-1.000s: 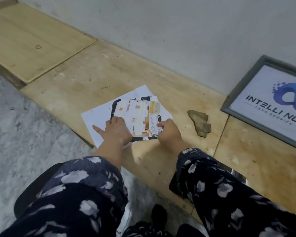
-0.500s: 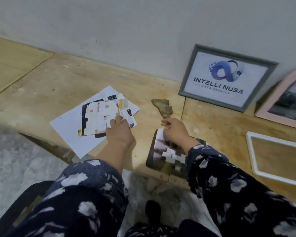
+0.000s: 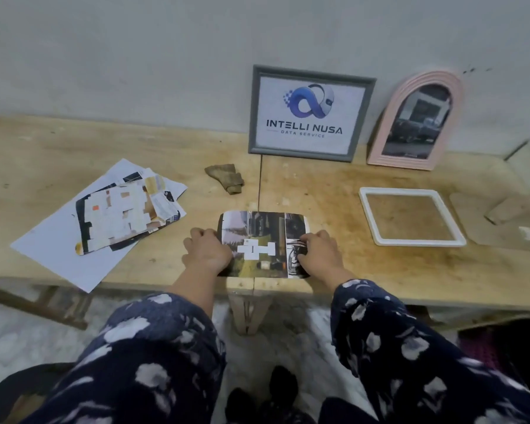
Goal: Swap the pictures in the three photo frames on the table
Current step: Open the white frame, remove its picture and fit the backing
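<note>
1. Head view: a printed picture [image 3: 262, 243] with rounded corners lies flat at the near edge of the wooden table [image 3: 334, 185], right over the seam between two boards. It shows dark photo panels, and small white patches sit on its middle.
2. The left hand [image 3: 207, 254] rests on the picture's left edge with its fingers curled under; it seems to grip that edge, though the fingertips are hidden.
3. The right hand [image 3: 318, 255] holds the picture's right edge, fingers bent and pinching the paper near its side.
4. Both forearms come up from dark sleeves with a pale flower print [image 3: 395, 332].
5. Right of the picture, apart from it, a white square frame [image 3: 366, 209] lies flat with bare table showing through its opening.
6. Further right lies a brown backing board [image 3: 471, 228] with a stand flap on it.
7. Behind, a grey frame [image 3: 251, 117] leans upright against the wall, showing a blue logo and the words "INTELLI NUSA DATA SERVICE".
8. Just beside it on the right, a pink arched frame [image 3: 380, 139] also leans on the wall, with a dark photo inside.
9. Between the grey frame and the picture, somewhat to the left, a small brown stand piece [image 3: 225, 175] lies on the table.
10. Well to the left, a loose pile of prints [image 3: 120, 215] sits on a white sheet [image 3: 58, 249] that overhangs the table's near edge.
</note>
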